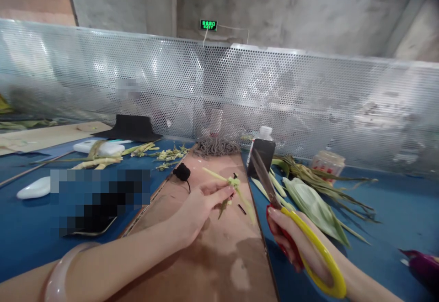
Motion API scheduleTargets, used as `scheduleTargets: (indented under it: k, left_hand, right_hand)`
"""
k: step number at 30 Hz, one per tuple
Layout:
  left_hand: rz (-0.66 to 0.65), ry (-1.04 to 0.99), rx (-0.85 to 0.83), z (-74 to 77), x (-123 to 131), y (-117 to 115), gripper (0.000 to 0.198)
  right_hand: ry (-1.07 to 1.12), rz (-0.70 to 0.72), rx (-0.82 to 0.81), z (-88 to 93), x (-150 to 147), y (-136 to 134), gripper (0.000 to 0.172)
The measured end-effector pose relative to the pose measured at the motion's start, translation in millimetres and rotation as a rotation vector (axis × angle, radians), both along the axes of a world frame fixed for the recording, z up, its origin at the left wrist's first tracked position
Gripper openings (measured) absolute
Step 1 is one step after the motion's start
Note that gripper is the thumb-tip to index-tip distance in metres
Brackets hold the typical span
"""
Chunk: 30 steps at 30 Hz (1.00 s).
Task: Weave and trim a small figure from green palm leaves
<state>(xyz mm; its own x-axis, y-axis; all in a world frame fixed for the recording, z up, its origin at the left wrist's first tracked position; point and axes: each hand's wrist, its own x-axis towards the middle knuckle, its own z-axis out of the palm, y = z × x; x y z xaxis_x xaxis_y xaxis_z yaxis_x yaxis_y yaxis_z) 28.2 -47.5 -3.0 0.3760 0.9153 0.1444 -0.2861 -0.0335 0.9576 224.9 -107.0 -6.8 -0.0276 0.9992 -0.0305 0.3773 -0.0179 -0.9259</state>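
Note:
Over the brown board (219,251), my left hand (202,203) pinches a small pale-green flower-like piece (234,182) that looks made of plant strips. A thin pale strip (216,174) reaches up and left from it, and a dry bit hangs below. On the right, my right hand (291,233) grips a pair of scissors (329,270) with red and yellow handles. Their blades point up and left, seemingly together, apart from the flower piece. Beside the scissors lie a broad pale-green husk leaf (313,208) and several dried strands (308,174).
A dark phone (261,156) leans on a white-capped bottle (265,133). Grey cord (217,147) lies at the board's far end, near a black fuzzy ball (181,172). Left, on the blue table (20,229), are plant scraps (171,153) and a white mouse-shaped object (34,188). A perforated metal screen (219,78) stands behind.

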Motion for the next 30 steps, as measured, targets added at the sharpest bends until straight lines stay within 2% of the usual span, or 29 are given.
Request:
scheduleTargets:
  k: [4, 10, 15, 18, 24, 27, 30]
  left_hand:
    - [-0.015, 0.041, -0.008, 0.1, 3, -11, 0.018]
    - [-0.022, 0.068, -0.042, 1.3, 6, -22, 0.021]
    - [-0.082, 0.118, -0.025, 2.7, 4, -18, 0.025]
    - [-0.049, 0.145, 0.031, 3.3, 2, -16, 0.021]
    - [-0.053, 0.194, 0.055, 2.8, 1, -15, 0.021]
    - [-0.043, 0.171, 0.042, 2.5, 0, -12, 0.021]
    - [0.037, 0.057, 0.031, 4.0, -4, -5, 0.021]
  right_hand:
    - [0.037, 0.032, 0.027, -8.0, -3, -3, 0.038]
    - [0.015, 0.014, 0.048, -3.0, -15, -16, 0.035]
    - [0.026, 0.005, 0.039, -0.6, -17, -17, 0.033]
    - [0.04, 0.002, 0.073, -2.8, -13, -13, 0.034]
    - [0.178, -0.106, 0.144, -11.9, -5, -1, 0.037]
    - [0.315, -0.109, 0.138, -17.0, -4, 4, 0.042]
    - [0.352, -0.076, 0.079, -16.0, -4, 7, 0.042]
